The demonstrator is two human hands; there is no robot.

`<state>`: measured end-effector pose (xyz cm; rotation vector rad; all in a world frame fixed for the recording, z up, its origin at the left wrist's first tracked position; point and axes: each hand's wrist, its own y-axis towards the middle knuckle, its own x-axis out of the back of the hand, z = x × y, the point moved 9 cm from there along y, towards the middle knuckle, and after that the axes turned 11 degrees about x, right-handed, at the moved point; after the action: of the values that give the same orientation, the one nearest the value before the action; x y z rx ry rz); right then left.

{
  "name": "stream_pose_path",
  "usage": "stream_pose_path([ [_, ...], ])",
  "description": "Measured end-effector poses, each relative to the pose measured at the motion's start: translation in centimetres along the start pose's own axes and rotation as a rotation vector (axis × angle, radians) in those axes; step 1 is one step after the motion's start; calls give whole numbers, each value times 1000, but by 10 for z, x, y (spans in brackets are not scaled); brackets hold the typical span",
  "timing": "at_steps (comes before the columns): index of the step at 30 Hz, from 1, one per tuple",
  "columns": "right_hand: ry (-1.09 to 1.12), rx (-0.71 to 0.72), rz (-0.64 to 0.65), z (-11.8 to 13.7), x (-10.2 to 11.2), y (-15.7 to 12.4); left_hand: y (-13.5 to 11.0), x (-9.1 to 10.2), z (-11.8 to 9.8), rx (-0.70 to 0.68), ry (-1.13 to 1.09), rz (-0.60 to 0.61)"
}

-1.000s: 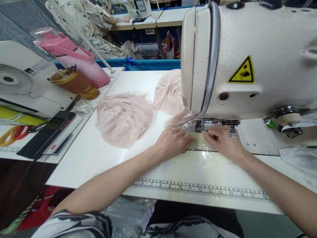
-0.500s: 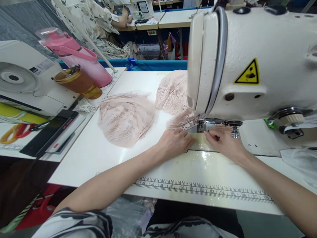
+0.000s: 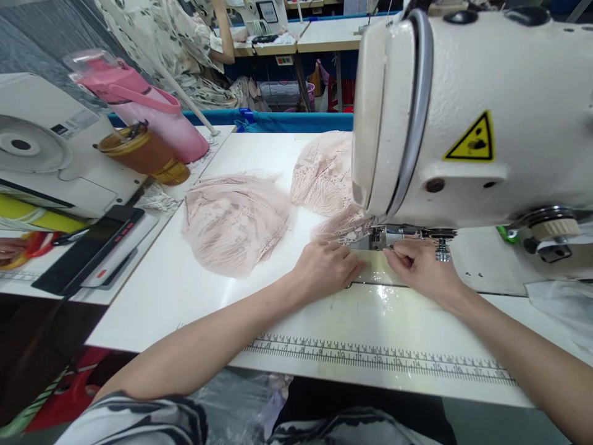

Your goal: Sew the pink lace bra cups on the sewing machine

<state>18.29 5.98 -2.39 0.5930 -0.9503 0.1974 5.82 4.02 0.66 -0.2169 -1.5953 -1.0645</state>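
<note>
A sheer pink lace piece (image 3: 345, 226) lies bunched at the needle area of a white sewing machine (image 3: 463, 99). My left hand (image 3: 327, 267) is closed, its curled fingers at the front edge of that lace, left of the presser foot (image 3: 376, 238). On the other side of the foot, my right hand (image 3: 417, 266) is closed in a pinch with thumb and index finger together; whatever is between them is too small to make out. Left of my left hand rests another pink lace piece (image 3: 238, 225). A further lace pile (image 3: 322, 173) sits behind, partly hidden by the machine head.
A printed ruler strip (image 3: 370, 358) runs along the table's front. At left are a pink bottle (image 3: 152, 111), a brown cup (image 3: 143, 154), a black control box (image 3: 90, 247), and scissors (image 3: 39, 245) with another person's hand (image 3: 12, 250). A co-worker (image 3: 185, 43) sits beyond.
Another person's hand has come in at the left edge onto the scissors. The co-worker's forearm beyond has lifted. The view has shifted slightly; my hands and the lace stay nearly in place.
</note>
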Motion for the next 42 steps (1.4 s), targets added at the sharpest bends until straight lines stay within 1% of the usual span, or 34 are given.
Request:
stream_pose_path([
  [5, 39, -19, -14, -1, 3, -1, 1, 7, -2, -22, 0, -47],
  [10, 42, -7, -27, -1, 4, -1, 2, 11, -5, -47, 30, -78],
  [16, 25, 6, -29, -2, 3, -3, -3, 15, -14, -140, 49, -141],
  [21, 9, -37, -53, -2, 8, -5, -5, 17, -18, -178, 41, -151],
  [26, 6, -52, -22, -1, 8, -5, -4, 18, -18, -180, 38, -154],
  [32, 17, -50, -77, -6, 10, -7, -6, 18, -19, -183, 18, -168],
  [34, 41, -65, -77, -8, 9, -7, -8, 16, -19, -186, 12, -160],
  [37, 59, -104, -79, -12, 9, -8, -10, 8, -17, -170, -4, -87],
  [40, 73, -195, -139, -19, 16, -11, -12, 0, -13, -147, -28, -28],
  [42, 143, -232, -193, -23, 21, -14, -12, -4, -10, -132, -39, -26],
])
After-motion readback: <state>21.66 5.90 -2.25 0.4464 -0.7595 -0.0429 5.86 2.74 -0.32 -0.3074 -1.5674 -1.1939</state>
